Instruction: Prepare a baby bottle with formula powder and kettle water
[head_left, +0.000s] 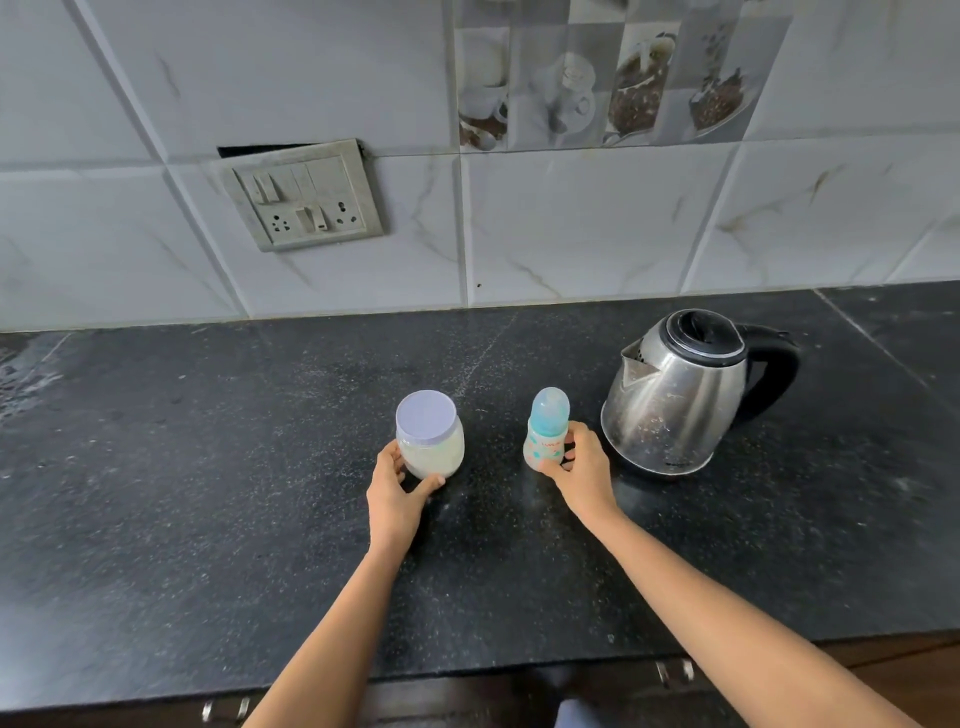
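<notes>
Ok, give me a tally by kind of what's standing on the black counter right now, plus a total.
Jars: 1, the clear plastic jar of pale powder with a lilac lid, left hand around it.
Bottles: 1, the small teal-capped baby bottle, right hand on it.
Kettles: 1, the steel kettle with black handle.
Total: 3

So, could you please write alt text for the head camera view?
A person's left hand grips a lidded jar of pale powder while the right hand holds a capped baby bottle, both standing on a black countertop. A steel kettle stands right of the bottle.
</notes>
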